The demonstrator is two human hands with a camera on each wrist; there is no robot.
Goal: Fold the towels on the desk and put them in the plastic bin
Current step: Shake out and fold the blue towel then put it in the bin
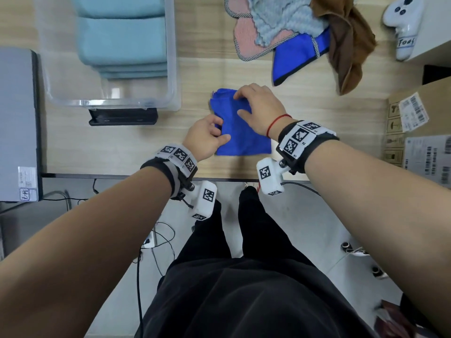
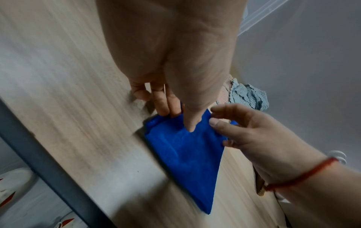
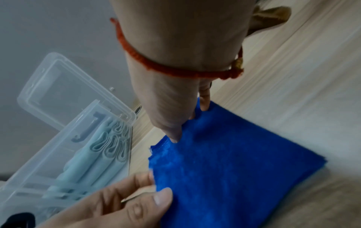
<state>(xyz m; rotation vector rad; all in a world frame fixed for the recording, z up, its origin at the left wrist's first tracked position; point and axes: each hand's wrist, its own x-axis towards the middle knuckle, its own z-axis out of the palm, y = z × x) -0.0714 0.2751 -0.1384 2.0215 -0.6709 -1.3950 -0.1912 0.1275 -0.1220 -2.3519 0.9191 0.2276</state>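
Note:
A folded blue towel (image 1: 246, 142) (image 2: 187, 157) (image 3: 224, 169) lies flat on the wooden desk near its front edge. My left hand (image 1: 220, 132) (image 2: 181, 118) (image 3: 156, 186) pinches the towel's left edge, fingers underneath and thumb on top. My right hand (image 1: 240, 103) (image 2: 218, 131) (image 3: 189, 121) reaches over the towel and holds its far edge, thumb pressing on the cloth. The clear plastic bin (image 1: 109, 102) (image 3: 48, 138) stands to the left at the back, with folded light-blue towels (image 1: 122, 42) (image 3: 109, 146) inside.
A loose pile at the back right holds a pink towel (image 1: 244, 37), a fluffy pale-blue one (image 1: 280, 20), a blue one (image 1: 295, 59) and a brown one (image 1: 349, 45). A white controller (image 1: 402, 25) and cardboard boxes (image 1: 419, 128) line the right side. A grey case (image 1: 17, 123) stands left; a black object (image 1: 123, 117) lies before the bin.

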